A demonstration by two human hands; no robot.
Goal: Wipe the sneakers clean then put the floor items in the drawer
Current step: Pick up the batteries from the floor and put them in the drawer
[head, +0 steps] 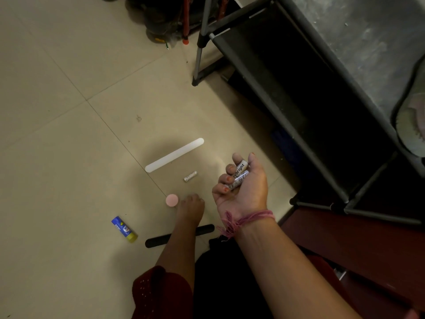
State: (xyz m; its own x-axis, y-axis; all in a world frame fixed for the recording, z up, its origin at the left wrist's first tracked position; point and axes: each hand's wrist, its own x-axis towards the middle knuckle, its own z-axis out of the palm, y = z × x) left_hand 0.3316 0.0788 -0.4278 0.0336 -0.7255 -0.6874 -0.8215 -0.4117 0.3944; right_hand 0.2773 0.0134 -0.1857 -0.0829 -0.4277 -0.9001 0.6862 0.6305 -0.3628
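Observation:
My right hand [243, 187], palm up with a pink thread around the wrist, grips two white labelled batteries [240, 173]. My left hand [189, 207] is down at the floor, its fingertips touching the edge of a pink round disc [172, 200]. Loose on the tiles lie a third battery [190, 176], a white nail file [174, 155], a black nail file [156, 241] partly under my left forearm, and a blue-and-yellow glue stick [124, 229]. A pale sneaker [411, 125] sits on the rack's top at the right edge.
A black fabric shoe rack [287, 100] with grey tubes fills the right side. A dark red surface [345, 240] lies below it. Dark bags and red poles [165, 17] stand at the back. Beige floor tiles [57, 111] spread to the left.

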